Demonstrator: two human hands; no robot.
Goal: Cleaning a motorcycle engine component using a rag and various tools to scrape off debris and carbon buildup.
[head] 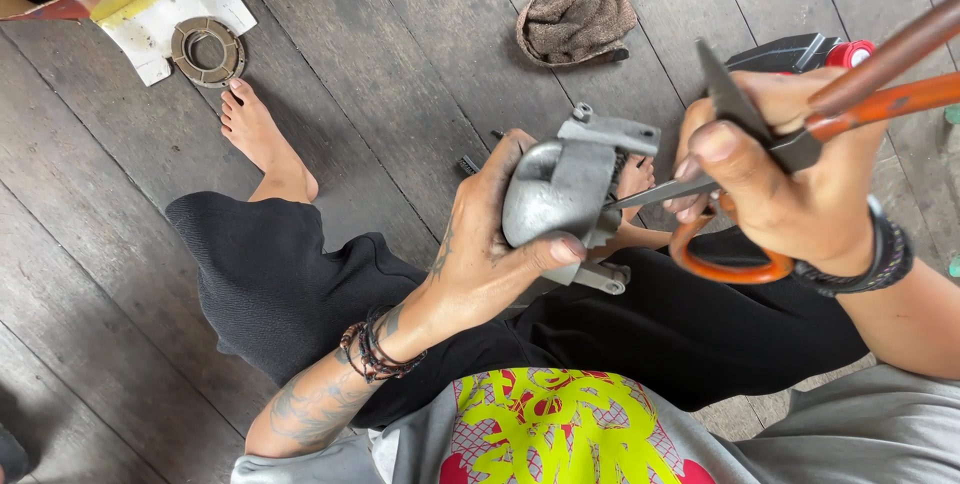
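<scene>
casting [560, 189]: dull grey metal | scissors [735, 184]: orange plastic handles | floor [400, 64]: rough wood

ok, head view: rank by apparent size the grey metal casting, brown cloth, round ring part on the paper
1. Grey metal casting, though nearest the camera.
2. Brown cloth.
3. Round ring part, smallest.

Scissor tip [622, 201] hidden behind grey metal part [560, 194]; copper rod [890, 52] cut off at right edge; black object [790, 52] mostly behind right hand [790, 174].

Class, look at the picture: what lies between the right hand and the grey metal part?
In the head view, the scissors' blades span the gap from the right hand to the grey metal part.
</scene>
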